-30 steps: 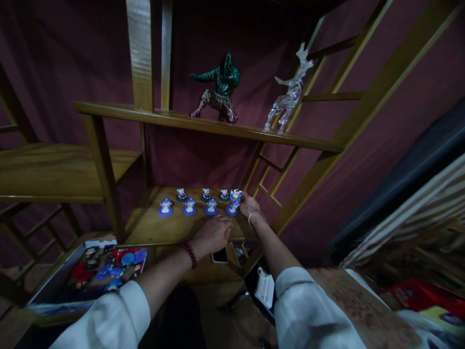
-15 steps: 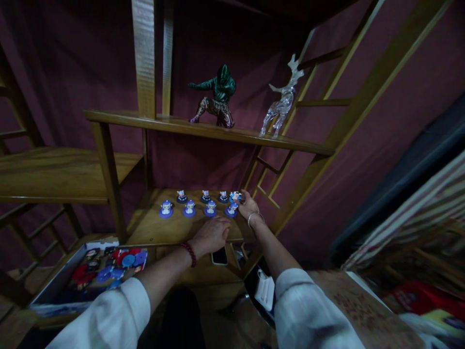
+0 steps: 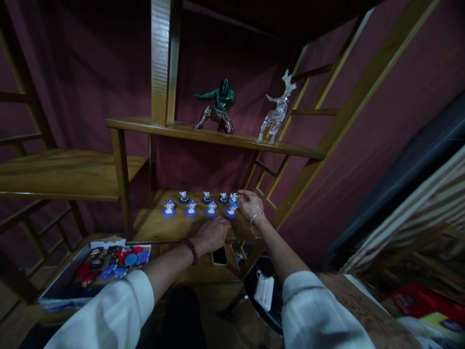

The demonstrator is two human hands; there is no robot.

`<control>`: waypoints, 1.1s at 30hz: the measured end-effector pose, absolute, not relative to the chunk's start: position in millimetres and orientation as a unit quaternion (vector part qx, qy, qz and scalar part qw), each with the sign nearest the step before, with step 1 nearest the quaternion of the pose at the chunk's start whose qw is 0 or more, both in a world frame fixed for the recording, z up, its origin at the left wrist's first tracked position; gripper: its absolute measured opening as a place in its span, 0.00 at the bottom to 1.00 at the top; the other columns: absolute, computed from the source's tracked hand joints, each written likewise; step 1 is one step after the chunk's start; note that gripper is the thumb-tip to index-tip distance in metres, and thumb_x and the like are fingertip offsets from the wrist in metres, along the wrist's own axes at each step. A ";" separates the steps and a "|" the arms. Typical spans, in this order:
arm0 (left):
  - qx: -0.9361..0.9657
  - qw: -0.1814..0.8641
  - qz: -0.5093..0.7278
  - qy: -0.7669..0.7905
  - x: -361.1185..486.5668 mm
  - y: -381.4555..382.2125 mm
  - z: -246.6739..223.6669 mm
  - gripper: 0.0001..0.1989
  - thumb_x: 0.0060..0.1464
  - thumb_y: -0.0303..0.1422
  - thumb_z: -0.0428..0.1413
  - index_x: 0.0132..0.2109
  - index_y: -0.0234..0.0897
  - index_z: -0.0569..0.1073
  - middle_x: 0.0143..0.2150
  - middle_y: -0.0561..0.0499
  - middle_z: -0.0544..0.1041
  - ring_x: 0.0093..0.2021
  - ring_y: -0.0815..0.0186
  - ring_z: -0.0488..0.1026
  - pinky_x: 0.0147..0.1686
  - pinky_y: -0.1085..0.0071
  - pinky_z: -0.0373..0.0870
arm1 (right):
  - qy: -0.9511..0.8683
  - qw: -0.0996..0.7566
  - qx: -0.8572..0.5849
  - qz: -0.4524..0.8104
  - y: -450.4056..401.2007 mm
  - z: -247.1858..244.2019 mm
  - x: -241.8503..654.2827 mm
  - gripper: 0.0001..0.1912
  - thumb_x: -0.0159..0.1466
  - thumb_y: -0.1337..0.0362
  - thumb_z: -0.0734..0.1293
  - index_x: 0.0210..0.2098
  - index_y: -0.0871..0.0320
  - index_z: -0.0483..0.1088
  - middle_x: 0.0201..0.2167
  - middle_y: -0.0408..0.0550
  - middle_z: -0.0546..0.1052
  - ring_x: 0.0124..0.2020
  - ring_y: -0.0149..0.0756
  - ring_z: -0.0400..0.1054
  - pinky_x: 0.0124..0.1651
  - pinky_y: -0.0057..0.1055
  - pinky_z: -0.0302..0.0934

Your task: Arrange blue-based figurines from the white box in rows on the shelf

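Note:
On the lower shelf (image 3: pixel 148 225) small figurines on round bases stand in two rows. A purple-and-white figurine (image 3: pixel 169 209) begins the front row, and a tilted purple figurine (image 3: pixel 231 210) is at its right end. Darker figurines (image 3: pixel 207 197) fill the back row, with a light-blue figurine (image 3: pixel 233 198) at its right. My right hand (image 3: pixel 251 204) is just right of this blue one, fingers stretched toward it and apart. My left hand (image 3: pixel 213 235), palm down with curled fingers, is at the shelf's front edge; whatever lies under its fingers is hidden.
A shallow box (image 3: pixel 65 286) of red, blue and purple figurines sits at lower left. Below my left hand lies a phone (image 3: pixel 219 257). Overhead, the upper shelf (image 3: pixel 174 129) carries a green kneeling statue (image 3: pixel 221 104) and a clear deer statue (image 3: pixel 276 114). A slanted wooden post (image 3: pixel 327 145) stands to the right.
My right hand has drawn slightly rightward, away from the light-blue figurine, which stays at the end of the back row. My left hand keeps its place. The view has shifted slightly.

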State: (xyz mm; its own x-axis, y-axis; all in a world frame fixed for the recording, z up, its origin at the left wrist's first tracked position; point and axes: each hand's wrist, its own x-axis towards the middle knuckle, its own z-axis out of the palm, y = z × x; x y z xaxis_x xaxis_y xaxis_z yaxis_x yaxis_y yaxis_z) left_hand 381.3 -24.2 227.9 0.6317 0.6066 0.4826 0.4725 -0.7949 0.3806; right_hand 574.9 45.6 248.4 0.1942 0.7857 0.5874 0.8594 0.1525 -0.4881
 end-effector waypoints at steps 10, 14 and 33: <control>0.851 -0.023 0.405 0.334 334.7 -7.3 269.8 0.14 0.52 0.22 0.45 0.40 0.34 0.74 0.42 0.48 0.75 0.44 0.66 0.68 0.47 0.69 0.65 | -0.738 0.364 -0.568 -0.036 53.9 292.5 532.6 0.11 0.57 0.64 0.62 0.39 0.54 0.73 0.38 0.43 0.76 0.37 0.31 0.68 0.43 0.27 0.62; 0.812 -0.042 0.382 0.440 309.4 16.3 282.6 0.14 0.50 0.22 0.46 0.40 0.33 0.74 0.42 0.47 0.76 0.43 0.65 0.69 0.49 0.69 0.63 | -0.768 0.305 -0.562 0.033 57.7 301.3 508.8 0.12 0.56 0.65 0.64 0.40 0.55 0.72 0.33 0.42 0.77 0.32 0.29 0.69 0.37 0.23 0.63; 0.737 0.093 0.088 0.663 283.9 59.8 303.8 0.20 0.45 0.37 0.52 0.48 0.40 0.71 0.47 0.43 0.74 0.47 0.58 0.70 0.40 0.70 0.67 | -0.785 0.105 -0.606 0.074 93.2 287.5 466.7 0.22 0.51 0.66 0.68 0.47 0.53 0.69 0.43 0.43 0.75 0.43 0.32 0.69 0.43 0.22 0.60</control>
